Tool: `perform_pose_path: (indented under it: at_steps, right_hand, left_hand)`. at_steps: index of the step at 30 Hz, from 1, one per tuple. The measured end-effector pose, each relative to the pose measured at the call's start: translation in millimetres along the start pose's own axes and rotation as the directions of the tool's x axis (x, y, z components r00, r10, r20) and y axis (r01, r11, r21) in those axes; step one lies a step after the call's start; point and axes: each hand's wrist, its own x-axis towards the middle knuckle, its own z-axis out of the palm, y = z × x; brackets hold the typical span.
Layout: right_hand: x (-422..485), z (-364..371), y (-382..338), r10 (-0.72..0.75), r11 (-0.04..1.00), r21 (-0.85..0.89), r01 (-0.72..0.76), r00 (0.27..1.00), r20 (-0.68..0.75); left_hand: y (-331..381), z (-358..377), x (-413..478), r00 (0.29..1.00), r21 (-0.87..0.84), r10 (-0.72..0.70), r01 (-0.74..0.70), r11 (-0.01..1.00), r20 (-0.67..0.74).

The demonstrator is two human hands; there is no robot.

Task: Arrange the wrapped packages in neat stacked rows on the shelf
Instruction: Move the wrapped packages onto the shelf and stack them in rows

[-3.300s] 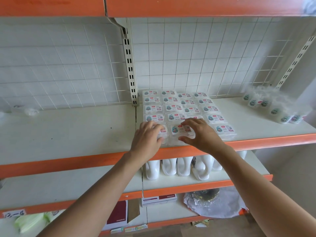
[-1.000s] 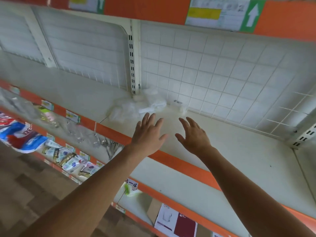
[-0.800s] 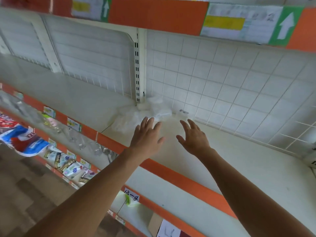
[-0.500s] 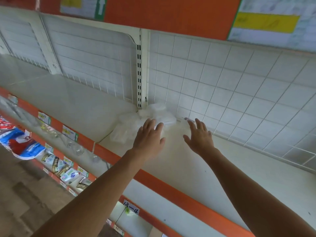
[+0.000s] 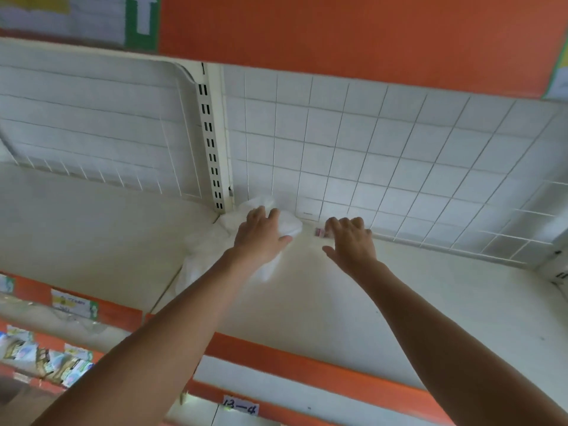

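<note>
Up high, left hand [image 5: 261, 233]: palm down and wide, with straight fingers laid on the wrapped bundle [image 5: 212, 253] and the thumb pointing right.
Right hand [image 5: 350, 241]: loosely spread with the thumb out to the side; the fingertips bend down at the back of the shelf [image 5: 338, 309] and hold nothing that shows.
Wrapped bundle: a crumpled heap of whitish clear plastic in the rear corner, against the foot of the slotted upright [image 5: 210, 142]. It trails forward under the left forearm, and what is inside it is too blurred to tell.
Small pack [image 5: 319, 231]: a pink-marked piece on the shelf at the wire grid back [image 5: 384, 142], just beside the right forefinger; whether they touch cannot be told.
Hands: apart, with bare shelf between them.
Shelf edge [image 5: 307, 362]: an orange strip that crosses under both forearms.
Tag [image 5: 240, 408]: handwritten "13-4", on the level below.
Lower left: blurred packets [image 5: 46, 362] hang under another orange rail.
</note>
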Motion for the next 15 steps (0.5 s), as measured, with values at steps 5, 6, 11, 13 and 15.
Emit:
perform_pose_path:
  at_steps: [5, 6, 11, 13, 15]
  right_hand:
    - [-19, 2, 5, 0.117, 0.988, 0.095, -0.126, 0.989, 0.091]
    - [-24, 2, 6, 0.141, 0.98, 0.124, -0.156, 0.982, 0.122]
    - [-55, -12, 20, 0.257, 0.94, 0.201, -0.275, 0.96, 0.11]
    - [-69, -22, 28, 0.319, 0.911, 0.254, -0.326, 0.945, 0.069]
    - [-82, -34, 36, 0.373, 0.889, 0.278, -0.364, 0.927, 0.022]
  left_hand:
    - [-4, 5, 6, 0.995, 0.055, 0.08, -0.077, 0.996, -0.053]
    - [-4, 4, 5, 0.992, 0.046, 0.098, -0.095, 0.994, -0.074]
    - [13, -3, -4, 0.964, -0.08, 0.205, -0.221, 0.972, -0.172]
    - [27, -3, -9, 0.952, -0.139, 0.249, -0.275, 0.951, -0.178]
    - [43, 1, -14, 0.939, -0.195, 0.293, -0.326, 0.925, -0.181]
